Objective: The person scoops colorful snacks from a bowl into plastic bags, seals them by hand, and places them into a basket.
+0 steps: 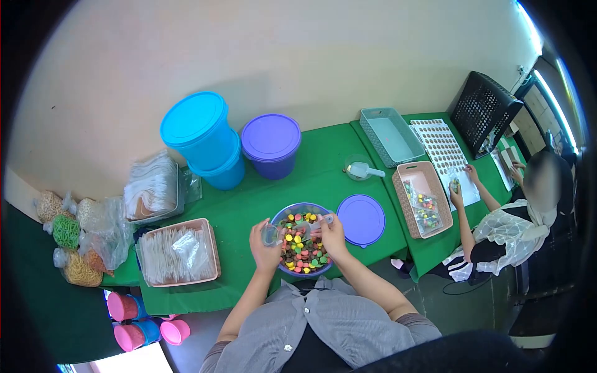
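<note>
The person's left hand (266,244) is curled around a small clear plastic pouch (271,234), holding it at the near-left rim of the bowl, while the right hand (333,233) pinches a small clear scoop (323,220) over the contents; the step in hand appears to be portioning sweets into the pouch, and the next move would call for tipping the scoop into the pouch's mouth without spilling past the rim. Both hands meet over the round blue-purple plastic bowl (278,217) of many-coloured button-shaped sweets (301,245), which sits at the near edge of the green-covered table (323,155), straight in front of the person. Counted from largest down: one table; two light-blue lidded tubs (202,133) stacked one on the other; one purple lidded tub (272,144) beside them; one black slatted crate (484,112) at the far right; one pale teal basket (390,135); two pink baskets, the left one (179,252) full of clear bags and the right one (423,199) holding filled packets; one loose purple lid (361,219) just right of the bowl; and three pink cups (134,320) below the table's left end. A second person (528,217) sits at the right, hands on a printed sheet (443,149).
</note>
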Motion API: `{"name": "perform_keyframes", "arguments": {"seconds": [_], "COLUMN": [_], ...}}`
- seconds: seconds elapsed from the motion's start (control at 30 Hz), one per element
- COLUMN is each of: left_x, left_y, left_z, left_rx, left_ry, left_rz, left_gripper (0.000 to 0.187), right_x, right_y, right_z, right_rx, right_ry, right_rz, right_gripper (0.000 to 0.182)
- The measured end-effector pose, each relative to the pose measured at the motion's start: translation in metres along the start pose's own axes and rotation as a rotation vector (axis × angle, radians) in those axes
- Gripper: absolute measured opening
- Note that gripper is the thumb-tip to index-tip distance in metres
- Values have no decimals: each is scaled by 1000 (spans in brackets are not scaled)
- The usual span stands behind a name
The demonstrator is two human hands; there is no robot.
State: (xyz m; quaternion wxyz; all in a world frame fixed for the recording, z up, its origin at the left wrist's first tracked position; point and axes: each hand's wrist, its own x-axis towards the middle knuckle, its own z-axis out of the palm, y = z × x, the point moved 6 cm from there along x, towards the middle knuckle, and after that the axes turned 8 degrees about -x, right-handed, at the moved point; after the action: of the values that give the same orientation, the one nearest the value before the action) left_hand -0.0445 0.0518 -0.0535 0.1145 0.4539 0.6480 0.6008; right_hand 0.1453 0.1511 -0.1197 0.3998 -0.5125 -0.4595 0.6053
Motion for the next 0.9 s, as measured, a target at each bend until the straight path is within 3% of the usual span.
{"name": "perform_keyframes", "arguments": {"seconds": [0.23,0.53,0.9], "left_x": [1,0,21], "left_y": [0,4,38], "left_z": [1,1,-28], "left_rx": [22,39,-124], "left_ry": [-11,-24,95], "left_rz": [6,24,-47], "left_gripper": [47,45,39], "right_x": [-3,-1,-18], "right_y": [-3,2,13], "right_z": [-7,4,12], "right_rx": [107,133,490], "right_ry": [64,-95,-113], "right_rz": [32,84,296], "right_gripper": [21,21,28]}}
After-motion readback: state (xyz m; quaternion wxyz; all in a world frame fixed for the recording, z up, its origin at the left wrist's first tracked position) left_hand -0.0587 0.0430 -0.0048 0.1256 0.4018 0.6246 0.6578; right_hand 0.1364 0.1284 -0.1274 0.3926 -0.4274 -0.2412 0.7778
